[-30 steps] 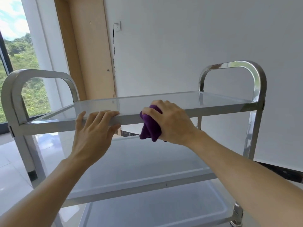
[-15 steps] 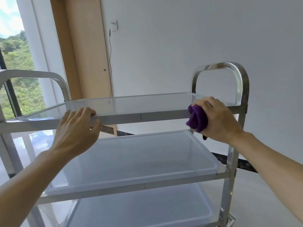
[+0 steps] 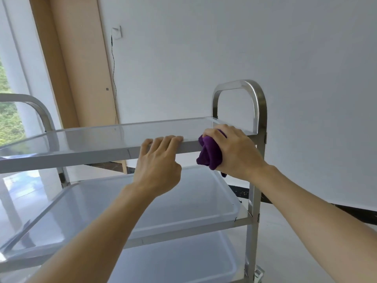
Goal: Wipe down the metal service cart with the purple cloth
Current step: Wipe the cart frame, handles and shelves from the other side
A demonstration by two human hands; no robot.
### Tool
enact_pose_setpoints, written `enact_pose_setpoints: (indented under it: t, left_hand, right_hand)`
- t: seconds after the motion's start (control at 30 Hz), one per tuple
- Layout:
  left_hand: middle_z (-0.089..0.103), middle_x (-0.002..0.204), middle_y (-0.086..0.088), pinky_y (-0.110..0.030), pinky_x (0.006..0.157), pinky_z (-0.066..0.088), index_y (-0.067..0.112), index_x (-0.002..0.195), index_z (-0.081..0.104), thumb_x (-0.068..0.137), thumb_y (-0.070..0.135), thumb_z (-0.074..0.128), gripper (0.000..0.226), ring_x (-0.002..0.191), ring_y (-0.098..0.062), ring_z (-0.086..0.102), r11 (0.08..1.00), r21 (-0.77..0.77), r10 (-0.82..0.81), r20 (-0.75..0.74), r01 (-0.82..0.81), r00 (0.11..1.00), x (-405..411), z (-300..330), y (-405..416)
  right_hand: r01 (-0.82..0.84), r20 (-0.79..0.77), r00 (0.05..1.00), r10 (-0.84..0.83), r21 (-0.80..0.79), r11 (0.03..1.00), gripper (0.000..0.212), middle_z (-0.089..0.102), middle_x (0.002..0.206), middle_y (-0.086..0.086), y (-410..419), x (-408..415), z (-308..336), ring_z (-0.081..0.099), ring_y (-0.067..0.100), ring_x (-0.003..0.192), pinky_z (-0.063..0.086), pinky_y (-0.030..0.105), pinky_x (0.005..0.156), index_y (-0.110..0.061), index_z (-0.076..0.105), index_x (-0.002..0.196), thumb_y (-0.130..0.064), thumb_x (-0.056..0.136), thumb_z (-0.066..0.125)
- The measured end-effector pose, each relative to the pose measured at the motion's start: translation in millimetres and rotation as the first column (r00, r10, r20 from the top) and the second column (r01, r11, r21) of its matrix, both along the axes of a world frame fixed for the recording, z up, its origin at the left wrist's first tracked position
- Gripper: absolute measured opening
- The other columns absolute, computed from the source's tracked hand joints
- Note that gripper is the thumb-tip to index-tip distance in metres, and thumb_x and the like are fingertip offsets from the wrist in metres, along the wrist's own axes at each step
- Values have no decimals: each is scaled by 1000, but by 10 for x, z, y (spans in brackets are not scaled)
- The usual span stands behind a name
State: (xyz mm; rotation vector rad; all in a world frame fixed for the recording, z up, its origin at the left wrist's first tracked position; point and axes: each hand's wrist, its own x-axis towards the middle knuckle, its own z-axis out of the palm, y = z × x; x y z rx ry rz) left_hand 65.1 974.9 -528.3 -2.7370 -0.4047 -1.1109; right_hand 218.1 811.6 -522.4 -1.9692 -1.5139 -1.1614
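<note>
A three-shelf metal service cart [image 3: 85, 158] stands in front of me, with arched handles at both ends. My right hand [image 3: 234, 152] grips a bunched purple cloth [image 3: 210, 154] and presses it against the front edge of the top shelf, near the right handle [image 3: 257, 103]. My left hand [image 3: 159, 162] holds that same front edge just left of the cloth, fingers hooked over the rim. Part of the cloth is hidden under my right palm.
A white wall stands close behind the cart. A tan door frame [image 3: 67, 64] and a window [image 3: 8, 111] are at the left. A socket with a hanging cable [image 3: 116, 33] is on the wall. Lower shelves [image 3: 183, 201] reflect light.
My right hand has slid the cloth rightward along the top shelf's front edge to the right end. My left hand has shifted right along the edge, close to the cloth.
</note>
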Motion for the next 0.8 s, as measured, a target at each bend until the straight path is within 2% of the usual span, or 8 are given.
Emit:
enact_pose_setpoints:
  t: [0.2, 0.3, 0.37, 0.43, 0.53, 0.63, 0.7, 0.8]
  left_hand:
    - [46, 140, 11, -35, 116, 14, 28, 144, 34, 83, 23, 59, 66, 131, -15, 38, 1000, 6, -8, 2, 8, 1000, -15, 7, 1]
    - [47, 138, 9, -38, 115, 17, 27, 143, 35, 82, 22, 61, 67, 129, -18, 41, 999, 35, 8, 2, -8, 1000, -34, 4, 20]
    - [50, 134, 5, -40, 113, 19, 24, 141, 38, 79, 21, 63, 67, 125, -21, 44, 999, 49, 23, 13, -24, 1000, -34, -7, 10]
    - [51, 129, 2, -43, 111, 22, 22, 139, 41, 77, 21, 64, 66, 120, -24, 46, 997, 62, 53, 20, -54, 998, -25, -20, -23]
    - [50, 122, 0, -48, 107, 26, 25, 137, 41, 77, 24, 63, 64, 113, -27, 48, 992, 83, 91, 18, -92, 996, -12, 0, -83]
    - [46, 118, -3, -53, 105, 28, 36, 139, 36, 78, 26, 62, 67, 109, -28, 46, 990, 97, 101, 11, -102, 995, 20, 27, -166]
    - [44, 117, -6, -56, 106, 27, 39, 140, 34, 79, 26, 62, 69, 109, -29, 43, 989, 98, 111, 4, -111, 994, 38, 20, -213]
    - [43, 119, -8, -57, 108, 24, 37, 140, 34, 80, 24, 62, 68, 111, -31, 42, 989, 94, 115, 10, -115, 993, 27, -7, -228]
  right_hand:
    - [85, -72, 994, -82, 43, 996, 75, 57, 123, 11, -319, 170, -28, 56, 32, 109, 56, 49, 85, -14, 54, 128, -35, 66, 89]
    - [101, -72, 994, -86, 240, 965, 69, 55, 123, 12, -396, 169, -53, 52, 31, 109, 48, 43, 93, -13, 57, 124, -37, 66, 87]
    - [192, -143, 979, -146, 398, 897, 72, 52, 127, 12, -481, 214, -84, 51, 33, 112, 44, 41, 94, -17, 55, 126, -32, 65, 90]
    - [279, -242, 953, -181, 475, 835, 77, 46, 133, 13, -537, 258, -123, 49, 35, 115, 48, 45, 95, -22, 51, 132, -31, 67, 90]
    - [224, -355, 934, -33, 514, 828, 77, 38, 138, 13, -504, 238, -205, 45, 32, 119, 52, 48, 95, -25, 47, 137, -32, 72, 88]
    - [167, -372, 927, 51, 529, 832, 84, 32, 144, 9, -377, 127, -332, 43, 30, 125, 54, 42, 93, -27, 45, 136, -59, 67, 81]
    - [204, -387, 922, 13, 514, 833, 87, 27, 148, 5, -311, 76, -458, 41, 29, 129, 57, 43, 86, -29, 44, 135, -77, 66, 68]
    - [261, -349, 930, -119, 395, 881, 71, 24, 154, 8, -311, 54, -860, 35, 32, 135, 57, 42, 86, -31, 46, 130, -72, 75, 64]
